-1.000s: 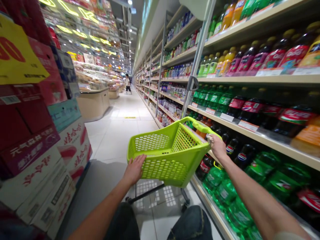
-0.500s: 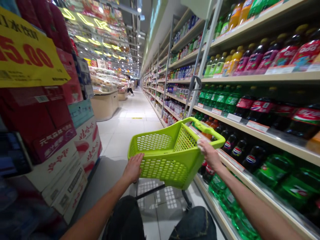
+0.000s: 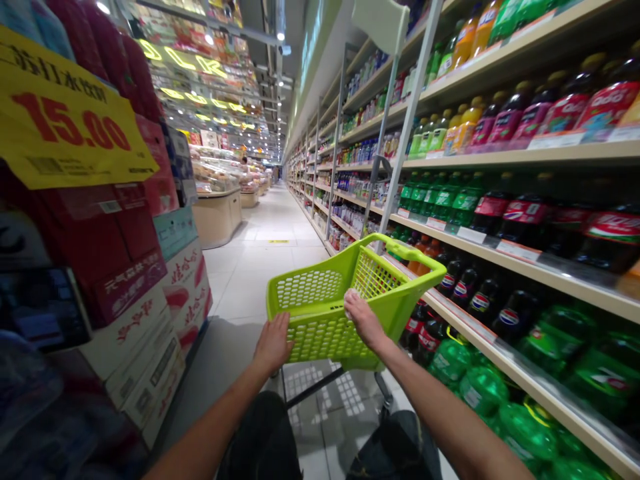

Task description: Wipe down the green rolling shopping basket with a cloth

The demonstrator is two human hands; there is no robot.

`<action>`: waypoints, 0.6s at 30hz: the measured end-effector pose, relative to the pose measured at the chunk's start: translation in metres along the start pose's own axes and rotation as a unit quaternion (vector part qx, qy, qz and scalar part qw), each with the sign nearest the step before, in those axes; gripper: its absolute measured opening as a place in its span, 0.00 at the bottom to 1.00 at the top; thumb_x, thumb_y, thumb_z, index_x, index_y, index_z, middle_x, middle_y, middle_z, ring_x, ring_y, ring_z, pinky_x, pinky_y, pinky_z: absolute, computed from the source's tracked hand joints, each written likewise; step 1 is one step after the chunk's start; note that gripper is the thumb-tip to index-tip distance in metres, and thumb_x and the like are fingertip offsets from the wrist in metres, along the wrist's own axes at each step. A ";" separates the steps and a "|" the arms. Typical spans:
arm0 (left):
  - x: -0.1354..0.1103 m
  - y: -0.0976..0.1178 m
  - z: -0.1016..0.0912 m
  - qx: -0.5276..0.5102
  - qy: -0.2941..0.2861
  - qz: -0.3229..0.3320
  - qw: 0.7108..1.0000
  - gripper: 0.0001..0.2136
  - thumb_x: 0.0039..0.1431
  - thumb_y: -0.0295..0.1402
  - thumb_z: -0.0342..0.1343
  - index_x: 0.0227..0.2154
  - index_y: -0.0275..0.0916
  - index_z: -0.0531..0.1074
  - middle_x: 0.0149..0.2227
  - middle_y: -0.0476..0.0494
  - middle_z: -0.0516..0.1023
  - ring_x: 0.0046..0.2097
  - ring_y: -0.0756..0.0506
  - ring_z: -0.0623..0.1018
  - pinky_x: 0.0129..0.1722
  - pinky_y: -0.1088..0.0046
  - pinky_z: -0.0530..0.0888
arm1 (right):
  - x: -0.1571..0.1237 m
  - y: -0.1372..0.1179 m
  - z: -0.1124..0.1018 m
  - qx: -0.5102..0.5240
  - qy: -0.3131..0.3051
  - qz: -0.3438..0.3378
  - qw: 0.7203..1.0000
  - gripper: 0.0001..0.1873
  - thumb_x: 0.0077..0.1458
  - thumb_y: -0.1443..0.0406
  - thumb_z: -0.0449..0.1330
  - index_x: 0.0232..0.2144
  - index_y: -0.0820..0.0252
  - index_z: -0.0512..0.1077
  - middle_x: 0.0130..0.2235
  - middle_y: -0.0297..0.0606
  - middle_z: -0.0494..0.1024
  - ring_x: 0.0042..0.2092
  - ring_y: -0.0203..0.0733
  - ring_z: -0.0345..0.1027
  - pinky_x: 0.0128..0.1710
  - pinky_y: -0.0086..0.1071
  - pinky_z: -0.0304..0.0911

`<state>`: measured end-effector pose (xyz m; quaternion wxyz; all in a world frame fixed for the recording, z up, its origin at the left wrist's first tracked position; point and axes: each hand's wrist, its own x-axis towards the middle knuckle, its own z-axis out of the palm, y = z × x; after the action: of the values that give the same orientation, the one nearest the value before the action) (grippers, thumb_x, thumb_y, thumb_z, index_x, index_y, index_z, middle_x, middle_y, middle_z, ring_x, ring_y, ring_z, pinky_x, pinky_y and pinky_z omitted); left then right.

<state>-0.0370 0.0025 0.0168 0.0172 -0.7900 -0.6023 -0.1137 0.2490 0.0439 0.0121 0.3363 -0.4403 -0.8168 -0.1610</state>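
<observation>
A lime-green plastic shopping cart [image 3: 330, 339] with perforated walls stands in front of my knees, side-on to me. My left hand [image 3: 273, 343] grips its near rim by the left corner, with the fingers hooked over the edge. Closed around a crumpled whitish wipe [image 3: 351, 300], my right hand [image 3: 366, 327] presses it on the near rim about midway along. Most of the wipe is hidden under the fingers. At the right end of the cart rises its green handle [image 3: 415, 255]. The basket's visible inside floor is bare.
Shelves [image 3: 520, 250] of soda bottles run along the right, with large green bottles [image 3: 525, 427] at the bottom. Stacked drink cartons [image 3: 135, 320] stand at left under a yellow price sign [image 3: 75, 120]. A tiled aisle [image 3: 265, 257] leads away past display counters [image 3: 217, 217].
My right hand has slid left along the cart's near rim with the wipe, away from the handle end. My left hand stays at the left corner. The view has shifted slightly.
</observation>
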 end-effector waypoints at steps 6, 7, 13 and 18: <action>-0.010 0.010 -0.001 0.007 0.010 0.036 0.999 0.26 0.51 0.27 0.44 0.55 0.30 0.54 0.57 0.37 0.60 0.59 0.43 0.59 0.59 0.60 0.52 | -0.002 0.043 -0.024 -0.042 0.037 0.113 0.992 0.15 0.53 0.70 0.49 0.42 0.62 0.70 0.51 0.48 0.68 0.57 0.48 0.55 0.54 0.50 0.53; -0.011 0.013 0.000 0.007 0.017 0.033 0.999 0.25 0.51 0.27 0.44 0.55 0.30 0.54 0.57 0.36 0.61 0.59 0.43 0.60 0.59 0.60 0.51 | -0.003 0.044 -0.024 -0.035 0.046 0.122 0.991 0.15 0.53 0.71 0.49 0.42 0.62 0.70 0.51 0.48 0.68 0.57 0.48 0.54 0.55 0.50 0.53; -0.017 0.032 0.002 -0.003 0.012 0.020 1.000 0.24 0.52 0.25 0.41 0.54 0.28 0.55 0.56 0.34 0.63 0.57 0.43 0.61 0.58 0.61 0.52 | -0.010 -0.025 0.024 0.084 0.047 0.039 0.995 0.19 0.53 0.73 0.49 0.46 0.58 0.67 0.54 0.41 0.66 0.59 0.41 0.51 0.57 0.45 0.51; -0.029 0.056 0.004 -0.042 0.011 0.050 0.998 0.25 0.51 0.27 0.43 0.55 0.30 0.54 0.55 0.34 0.64 0.56 0.42 0.63 0.58 0.60 0.52 | -0.013 -0.014 0.020 0.072 0.010 0.030 0.997 0.17 0.52 0.72 0.51 0.44 0.58 0.69 0.49 0.43 0.71 0.57 0.43 0.56 0.54 0.47 0.54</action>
<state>0.0099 -0.0393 0.0134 -0.0038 -0.8178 -0.5564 -0.1471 0.2342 0.0388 -0.0109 0.3796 -0.4377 -0.8095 -0.0957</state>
